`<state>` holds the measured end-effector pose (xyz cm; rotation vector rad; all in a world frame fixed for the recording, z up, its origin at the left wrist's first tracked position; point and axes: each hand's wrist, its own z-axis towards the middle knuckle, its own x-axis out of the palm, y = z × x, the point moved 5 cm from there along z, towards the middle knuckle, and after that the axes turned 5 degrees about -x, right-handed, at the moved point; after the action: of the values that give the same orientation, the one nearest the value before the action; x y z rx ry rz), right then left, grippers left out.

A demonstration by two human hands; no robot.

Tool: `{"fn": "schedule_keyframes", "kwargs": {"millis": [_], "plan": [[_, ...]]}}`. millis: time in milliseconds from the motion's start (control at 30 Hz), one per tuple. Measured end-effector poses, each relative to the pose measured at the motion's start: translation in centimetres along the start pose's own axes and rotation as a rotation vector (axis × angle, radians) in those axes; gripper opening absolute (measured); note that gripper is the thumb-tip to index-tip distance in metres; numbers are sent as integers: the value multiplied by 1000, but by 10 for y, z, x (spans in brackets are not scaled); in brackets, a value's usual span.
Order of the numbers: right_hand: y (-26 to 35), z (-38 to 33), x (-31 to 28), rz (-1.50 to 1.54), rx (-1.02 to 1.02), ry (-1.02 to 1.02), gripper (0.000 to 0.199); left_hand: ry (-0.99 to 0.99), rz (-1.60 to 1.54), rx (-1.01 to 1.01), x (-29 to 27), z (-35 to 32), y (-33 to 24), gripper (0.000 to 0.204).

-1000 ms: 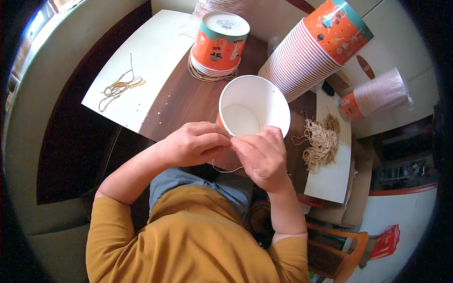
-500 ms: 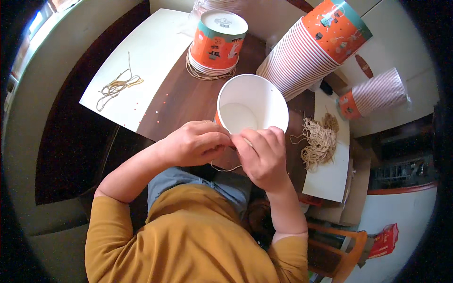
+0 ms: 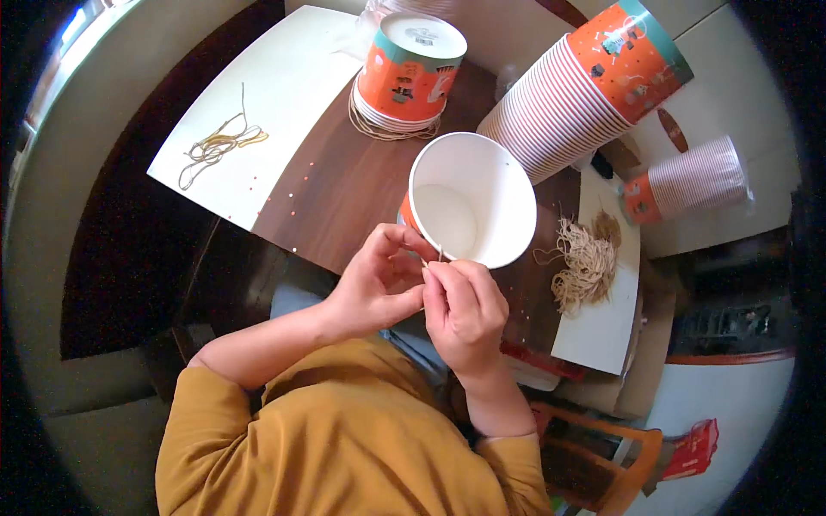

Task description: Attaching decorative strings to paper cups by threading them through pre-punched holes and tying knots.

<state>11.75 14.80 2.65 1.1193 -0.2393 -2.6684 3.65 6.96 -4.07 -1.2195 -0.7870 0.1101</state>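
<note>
Counted were two hands, one held string, one open paper bucket, one inverted bucket stack, one tall bucket stack, one plastic-wrapped bucket stack, one fibrous string bundle, one loose string tangle. Per-stack totals were indeterminable.

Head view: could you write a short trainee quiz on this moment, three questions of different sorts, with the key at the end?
1. True or false: the left hand and right hand are close together by the near rim of the open tub.
2. The orange stack with cord around its foot faces: A mouth up; B mouth down; C sideways.
3. On which side of the picture is the bundle of pale cord?

Key: 1 true; 2 B; 3 right.
</note>
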Motion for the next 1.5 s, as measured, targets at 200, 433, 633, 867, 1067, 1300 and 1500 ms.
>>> {"fn": "schedule_keyframes", "kwargs": {"millis": [200,433,633,867,1067,1300,1500], "plan": [[1,-8,-2,120,106,-9,13,-89,237,277,4,1,16,45],[-9,-9,-12,158,213,-62,12,-338,649,288,-3,3,-9,20],[-14,-15,1,230,282,-132,13,-255,1229,844,5,-11,-36,26],[-14,-23,24,95,212,-213,15,-409,702,134,-12,-7,-24,19],[-18,-19,45,18,194,-106,13,-371,163,12,-25,3,-13,23],[-33,-14,62,771,466,-14,17,-352,-35,-148,-39,4,-13,25],[-35,-20,79,1226,817,-65,16,-360,10,-147,-42,4,-21,28]]}}
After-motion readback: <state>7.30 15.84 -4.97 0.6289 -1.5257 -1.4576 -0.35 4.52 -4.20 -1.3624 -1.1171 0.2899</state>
